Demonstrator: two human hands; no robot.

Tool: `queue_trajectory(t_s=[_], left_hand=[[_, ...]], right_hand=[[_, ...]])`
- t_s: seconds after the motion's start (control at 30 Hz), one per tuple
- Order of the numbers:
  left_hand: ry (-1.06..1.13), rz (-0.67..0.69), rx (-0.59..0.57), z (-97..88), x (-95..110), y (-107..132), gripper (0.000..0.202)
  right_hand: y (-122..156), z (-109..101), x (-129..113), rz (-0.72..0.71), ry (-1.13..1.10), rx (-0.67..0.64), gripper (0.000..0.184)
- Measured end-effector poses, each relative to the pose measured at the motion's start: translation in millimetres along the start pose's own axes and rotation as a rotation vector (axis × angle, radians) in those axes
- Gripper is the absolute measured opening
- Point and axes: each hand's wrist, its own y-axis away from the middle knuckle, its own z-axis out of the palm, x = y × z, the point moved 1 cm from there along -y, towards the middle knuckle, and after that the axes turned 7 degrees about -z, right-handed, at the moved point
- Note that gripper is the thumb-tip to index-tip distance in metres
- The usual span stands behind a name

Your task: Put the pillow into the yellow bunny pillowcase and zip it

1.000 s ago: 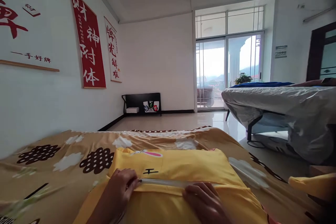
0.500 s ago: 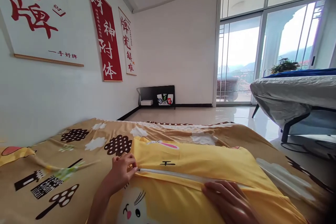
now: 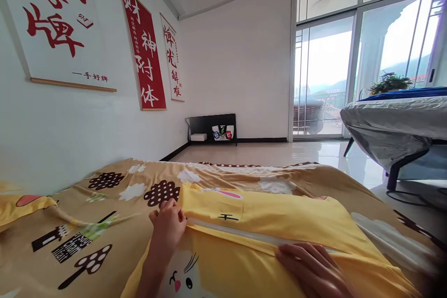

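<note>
Fabric of bright yellow (image 3: pixel 275 212), printed with a white rabbit, lies across a tan, cloud-patterned blanket (image 3: pixel 129 223). The left hand (image 3: pixel 169 221) curls closed on the yellow edge at the left end of a long, narrow white strip (image 3: pixel 244 233); the right hand (image 3: pixel 310 265) lies, fingers together, over the strip's near side, whether gripping or merely pressing I cannot tell.

Open air above yellow cover (image 3: pixel 279 212), white strip (image 3: pixel 244 234) unobstructed between the hands (image 3: pixel 168 224), wall (image 3: pixel 77 139) barring the left
</note>
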Motion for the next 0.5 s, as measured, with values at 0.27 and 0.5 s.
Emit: queue_trajectory(t_s=[0.27,0.5], left_hand=[[-0.019,0.065,-0.096,12.9,6.9,0.4,0.014],[-0.06,0.043,-0.044,16.6,8.8,1.0,0.017]], right_hand=[[4.3,-0.6,-0.3,0.013,0.008,-0.015,0.025],[5.2,1.5,-1.7,0.027,-0.008,-0.016,0.026]])
